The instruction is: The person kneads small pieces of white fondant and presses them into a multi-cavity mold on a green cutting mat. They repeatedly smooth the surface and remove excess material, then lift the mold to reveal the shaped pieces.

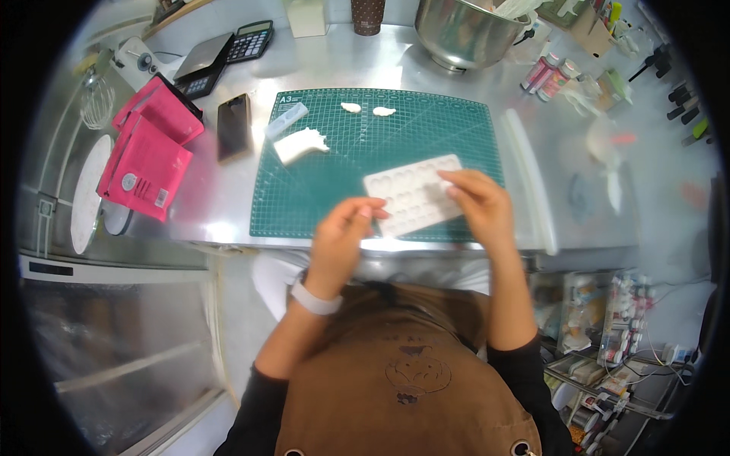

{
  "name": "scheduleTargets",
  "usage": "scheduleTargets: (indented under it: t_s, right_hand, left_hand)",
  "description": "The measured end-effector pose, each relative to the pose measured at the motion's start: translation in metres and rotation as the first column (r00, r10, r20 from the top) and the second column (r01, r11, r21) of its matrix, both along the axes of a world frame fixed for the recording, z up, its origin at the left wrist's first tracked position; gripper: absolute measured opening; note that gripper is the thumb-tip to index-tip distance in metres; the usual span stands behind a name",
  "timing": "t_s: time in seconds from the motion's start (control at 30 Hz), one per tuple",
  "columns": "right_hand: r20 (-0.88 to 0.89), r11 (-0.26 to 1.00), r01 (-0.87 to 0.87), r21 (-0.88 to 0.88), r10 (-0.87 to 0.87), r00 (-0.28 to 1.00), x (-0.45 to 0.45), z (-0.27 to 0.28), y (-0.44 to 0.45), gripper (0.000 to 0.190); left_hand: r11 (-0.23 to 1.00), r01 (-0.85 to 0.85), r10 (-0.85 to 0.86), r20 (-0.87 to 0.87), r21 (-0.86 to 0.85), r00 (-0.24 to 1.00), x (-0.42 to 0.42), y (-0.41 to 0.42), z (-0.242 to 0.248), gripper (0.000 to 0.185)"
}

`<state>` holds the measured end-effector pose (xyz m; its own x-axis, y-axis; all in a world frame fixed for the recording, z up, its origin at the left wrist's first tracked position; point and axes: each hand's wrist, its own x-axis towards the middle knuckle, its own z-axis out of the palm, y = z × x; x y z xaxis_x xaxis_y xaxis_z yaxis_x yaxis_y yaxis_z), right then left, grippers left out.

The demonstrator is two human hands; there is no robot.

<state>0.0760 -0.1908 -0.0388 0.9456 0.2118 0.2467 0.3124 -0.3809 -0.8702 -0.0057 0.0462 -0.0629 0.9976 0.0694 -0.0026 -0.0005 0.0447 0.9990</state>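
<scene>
A pale silicone mould (408, 199) with rows of rounded cavities sits tilted over the front of a green cutting mat (342, 188). My left hand (342, 231) grips its left edge between thumb and fingers. Over the right end of the mould, the thumb and forefinger of my right hand (485, 202) are brought close together; whether they hold a small piece is blurred. A torn slab of white paste (299, 145) lies on the mat's left side, below a small translucent mould (287, 119). Farther back are two small white wing-shaped pieces (351, 107) (384, 112).
Left of the mat lie a phone (234, 128) and pink pouches (149, 165), with a scale (202, 65) and calculator (250, 41) behind. A steel mixing bowl (470, 34) and pink-labelled bottles (556, 80) stand at the back right. A white rod (530, 179) flanks the mat.
</scene>
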Motion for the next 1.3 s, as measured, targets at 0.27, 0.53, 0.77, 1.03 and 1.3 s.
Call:
scheduleTargets:
  t_s: [0.27,0.53,0.77,1.03,1.3]
  right_hand:
    - [-0.150,0.998,0.065,-0.012,-0.066,0.986,0.028,-0.011,0.012,0.015]
    - [-0.084,0.998,0.048,0.046,-0.044,0.995,0.041,-0.024,0.006,0.025]
    - [0.142,0.950,-0.050,-0.308,0.098,0.985,0.030,-0.020,0.039,0.013]
    - [0.362,0.900,-0.006,-0.435,0.181,0.915,0.028,-0.034,0.043,0.018]
    - [0.426,0.808,0.058,-0.587,0.248,0.870,0.011,-0.038,0.042,0.027]
  left_hand:
    - [0.850,-0.270,0.134,0.310,0.453,0.941,0.015,0.017,-0.014,0.016]
    - [0.689,-0.365,0.095,0.420,0.627,0.902,0.027,0.024,-0.035,0.014]
    - [0.656,-0.361,0.054,0.436,0.663,0.898,0.025,0.024,-0.036,0.014]
    - [0.656,-0.338,0.054,0.405,0.675,0.913,0.026,0.023,-0.030,0.014]
    - [0.647,-0.280,-0.080,0.429,0.709,0.900,0.034,0.003,-0.026,0.034]
